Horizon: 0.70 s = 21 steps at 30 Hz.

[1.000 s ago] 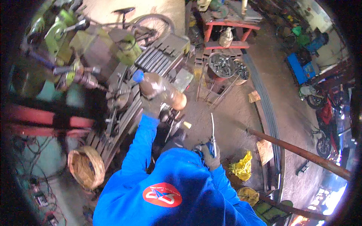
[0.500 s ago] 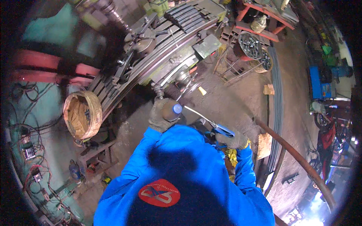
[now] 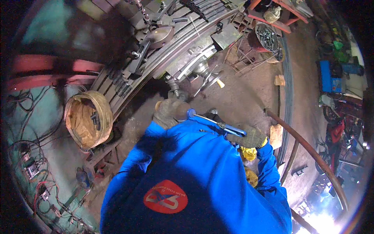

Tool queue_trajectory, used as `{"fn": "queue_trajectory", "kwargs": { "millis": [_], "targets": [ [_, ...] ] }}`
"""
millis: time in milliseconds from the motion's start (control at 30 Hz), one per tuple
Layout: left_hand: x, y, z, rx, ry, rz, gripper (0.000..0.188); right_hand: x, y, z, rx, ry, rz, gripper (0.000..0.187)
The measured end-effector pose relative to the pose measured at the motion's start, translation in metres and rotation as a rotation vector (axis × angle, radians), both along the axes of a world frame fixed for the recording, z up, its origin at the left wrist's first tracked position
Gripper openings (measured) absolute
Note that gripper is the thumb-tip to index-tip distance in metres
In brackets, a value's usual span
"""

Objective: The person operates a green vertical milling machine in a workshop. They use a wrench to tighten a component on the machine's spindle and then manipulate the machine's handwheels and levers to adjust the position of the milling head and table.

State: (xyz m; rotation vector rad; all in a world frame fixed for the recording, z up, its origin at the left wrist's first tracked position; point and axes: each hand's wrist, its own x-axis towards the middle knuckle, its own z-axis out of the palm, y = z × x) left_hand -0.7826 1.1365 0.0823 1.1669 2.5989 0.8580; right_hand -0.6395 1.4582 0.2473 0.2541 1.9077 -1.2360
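1. Fingers of the gloved left hand (image 3: 165, 114) are curled closed around a brownish bottle (image 3: 180, 112); the bottle lies in front of the chest, its blue cap (image 3: 191, 112) toward the right hand.
2. Gloved right hand (image 3: 252, 137) is wrapped closed around a blue tool (image 3: 234, 130), though most of its fingertips are hidden.
3. From the tool a thin pale tube (image 3: 208, 119) runs leftward, its tip at the cap; whether the two touch, I cannot tell.
4. Both arms are in blue sleeves, and the blue jacket (image 3: 218, 179) has a red badge (image 3: 165, 196). Near the right wrist is a yellow bag (image 3: 248, 153), partly covered by that arm.
5. Beyond the hands stands a long metal machine (image 3: 187, 60), with a pale handle (image 3: 220, 83) on its wheel.
6. To the left, a round tub (image 3: 106, 113) has a brown lining and a few dark pieces inside.
7. Farther ahead on the right, a bucket (image 3: 254, 42) full of small metal parts stands near a red table (image 3: 276, 25).
8. On the right, a rusty pipe (image 3: 304, 146) slants across long grey bars (image 3: 288, 74), with a wooden block (image 3: 279, 80) beside them; past these is a blue machine (image 3: 325, 76).
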Motion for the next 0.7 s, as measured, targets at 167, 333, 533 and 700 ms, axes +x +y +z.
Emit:
{"fn": "queue_trajectory", "kwargs": {
  "millis": [167, 333, 533, 700],
  "targets": [
    [-0.014, -0.009, 0.009, 0.107, 0.130, -0.022, 0.042, -0.024, -0.020, 0.019, 0.098, -0.079, 0.038, 0.045],
    [-0.024, -0.019, -0.045, 0.037, -0.026, -0.141, 0.036, -0.015, -0.025, -0.002, 0.068, -0.135, -0.013, 0.050],
    [-0.034, -0.024, -0.062, -0.030, -0.037, -0.352, 0.070, -0.019, -0.028, -0.001, 0.045, -0.125, 0.014, 0.055],
    [-0.034, -0.028, -0.068, 0.107, -0.150, -0.331, 0.074, -0.013, -0.028, -0.007, 0.039, -0.143, 0.006, 0.053]
  ]
}}
